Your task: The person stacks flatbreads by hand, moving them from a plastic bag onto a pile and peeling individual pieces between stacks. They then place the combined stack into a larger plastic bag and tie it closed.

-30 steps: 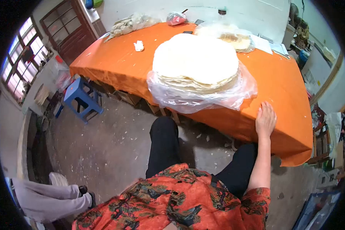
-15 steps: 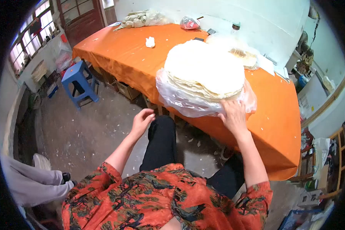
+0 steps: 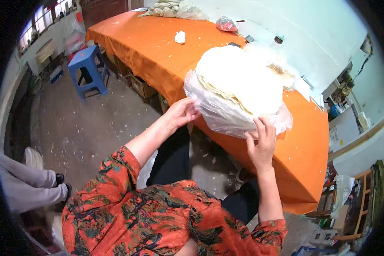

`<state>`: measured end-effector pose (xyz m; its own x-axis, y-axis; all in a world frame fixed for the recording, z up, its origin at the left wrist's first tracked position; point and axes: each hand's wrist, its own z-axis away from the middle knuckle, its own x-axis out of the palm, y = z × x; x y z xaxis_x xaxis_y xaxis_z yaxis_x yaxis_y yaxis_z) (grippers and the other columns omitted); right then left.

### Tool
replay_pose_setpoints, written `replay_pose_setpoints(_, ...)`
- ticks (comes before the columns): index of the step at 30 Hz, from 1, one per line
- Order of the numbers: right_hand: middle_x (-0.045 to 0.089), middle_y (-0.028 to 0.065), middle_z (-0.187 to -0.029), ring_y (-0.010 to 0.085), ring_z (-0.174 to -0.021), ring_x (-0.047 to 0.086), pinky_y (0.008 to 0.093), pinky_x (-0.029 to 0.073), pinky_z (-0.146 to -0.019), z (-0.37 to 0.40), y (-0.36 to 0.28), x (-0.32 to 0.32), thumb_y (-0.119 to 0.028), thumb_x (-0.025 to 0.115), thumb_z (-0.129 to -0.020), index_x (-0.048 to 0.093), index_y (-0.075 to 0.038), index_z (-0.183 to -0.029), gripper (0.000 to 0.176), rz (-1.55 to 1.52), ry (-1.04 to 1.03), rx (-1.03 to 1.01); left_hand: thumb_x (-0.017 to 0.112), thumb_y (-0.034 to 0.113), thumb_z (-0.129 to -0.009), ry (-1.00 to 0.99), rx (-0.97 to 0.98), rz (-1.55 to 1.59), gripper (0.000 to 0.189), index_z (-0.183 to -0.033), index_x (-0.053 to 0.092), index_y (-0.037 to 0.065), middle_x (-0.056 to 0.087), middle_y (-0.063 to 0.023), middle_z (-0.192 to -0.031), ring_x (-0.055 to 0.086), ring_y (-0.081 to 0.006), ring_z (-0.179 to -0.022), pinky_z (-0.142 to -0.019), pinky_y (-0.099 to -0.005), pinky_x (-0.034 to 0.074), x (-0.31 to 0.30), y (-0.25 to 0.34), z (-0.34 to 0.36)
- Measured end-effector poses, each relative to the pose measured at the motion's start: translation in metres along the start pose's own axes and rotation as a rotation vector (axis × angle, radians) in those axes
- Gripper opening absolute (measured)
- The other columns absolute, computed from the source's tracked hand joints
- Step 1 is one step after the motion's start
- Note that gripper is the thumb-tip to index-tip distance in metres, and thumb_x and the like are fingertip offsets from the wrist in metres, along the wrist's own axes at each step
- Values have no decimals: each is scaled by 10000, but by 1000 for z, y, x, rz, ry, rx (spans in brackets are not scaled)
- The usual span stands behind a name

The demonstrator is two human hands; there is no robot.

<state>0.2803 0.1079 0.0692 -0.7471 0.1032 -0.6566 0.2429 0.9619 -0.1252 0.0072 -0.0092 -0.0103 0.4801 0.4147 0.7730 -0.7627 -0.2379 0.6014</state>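
A tall stack of thin, round white sheets (image 3: 239, 81) lies on clear plastic (image 3: 213, 112) at the near edge of the orange-covered table (image 3: 158, 55). My left hand (image 3: 183, 112) is at the plastic's left edge, its fingers closed on the film. At the front right of the stack, my right hand (image 3: 262, 138) has its thumb and fingers bent around the plastic's edge. The top of the stack is too bright to show detail.
A blue stool (image 3: 88, 68) stands on the floor at left. Another person's legs (image 3: 30, 183) show at lower left. On the table are crumpled white paper (image 3: 180, 37), a red bagged item (image 3: 227, 24) and a dark-capped jar (image 3: 278, 40). Wooden frames (image 3: 362, 200) stand at right.
My left hand has moved up and right from beside the table to the plastic. My right hand has drawn its fingers in at the plastic's edge. The view has shifted slightly.
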Motion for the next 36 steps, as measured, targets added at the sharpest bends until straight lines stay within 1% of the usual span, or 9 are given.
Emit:
replay_pose_setpoints(6, 568, 107, -1110, 265, -1032, 533, 451, 376, -939, -22, 17, -2, -55, 703, -698, 574, -75, -1113, 435, 256, -50, -27, 544, 38, -806, 1, 144, -416, 68, -860, 553, 78, 526, -11, -796, 520, -135, -675, -642, -264, 456, -4, 12, 14)
replay_pose_setpoints(9, 600, 129, -827, 308, -771, 578, 388, 461, -744, -38, 26, 21, 15, 619, -712, 574, -15, -834, 133, -139, -319, 26, 579, 17, -739, 70, 1119, -1130, 288, -1026, 552, 19, 569, -78, -1011, 566, -184, -865, -767, -291, 477, 35, 23, 43)
replay_pose_setpoints(10, 600, 129, -827, 308, -771, 578, 388, 461, -744, -53, 25, 20, 15, 619, -712, 574, -15, -834, 133, -140, -312, 13, 548, -1, -756, -123, 1133, -1200, 416, -1170, 508, 28, 527, -96, -1218, 520, -199, -1083, -916, -343, 436, 43, 28, 46)
replay_pose_setpoints(15, 580, 93, -796, 201, -688, 570, 302, 463, -644, -106, 23, 12, 85, 546, -756, 578, -19, -891, 174, -517, -413, -21, 638, 117, -767, -481, 1071, -1589, 456, -1206, 531, 55, 599, -151, -1083, 560, -266, -1006, -864, -365, 456, 73, 34, 21)
replay_pose_setpoints(18, 550, 53, -743, 126, -676, 525, 274, 443, -606, -118, 26, 6, 73, 513, -826, 578, -22, -906, 140, -618, -468, 183, 671, 158, -754, -507, 638, -1620, 361, -1087, 600, 40, 622, -158, -879, 592, -280, -848, -752, -378, 469, 76, 56, 11)
replay_pose_setpoints(19, 544, 54, -734, 128, -657, 510, 268, 437, -606, -119, 27, 5, 64, 510, -839, 575, -15, -905, 121, -557, -484, 182, 700, 179, -728, -529, 820, -1643, 260, -916, 630, 13, 594, -146, -750, 583, -290, -723, -671, -406, 455, 76, 65, 10)
replay_pose_setpoints(28, 577, 80, -666, 162, -627, 545, 301, 429, -581, -120, 54, -9, -210, 697, -803, 602, -40, -895, 215, -72, -721, 151, 742, 298, -660, -405, 577, -2524, 252, -807, 604, 147, 617, -13, -842, 521, -238, -982, -842, -453, 372, 28, 176, -51)
replay_pose_setpoints(32, 631, 105, -730, 226, -644, 583, 350, 448, -587, -104, 121, -6, -186, 741, -730, 623, -56, -897, 242, 150, -734, 38, 633, 125, -699, -345, 1155, -2693, 150, -840, 587, 140, 573, -5, -796, 509, -230, -948, -868, -481, 372, 17, 188, -86)
replay_pose_setpoints(36, 629, 71, -713, 182, -620, 567, 333, 443, -574, -113, 151, -37, -114, 715, -735, 623, -25, -852, 173, 97, -435, 124, 579, 48, -698, -196, 1296, -2534, 169, -845, 590, 130, 547, -23, -760, 514, -240, -887, -847, -443, 405, 67, 192, -103)
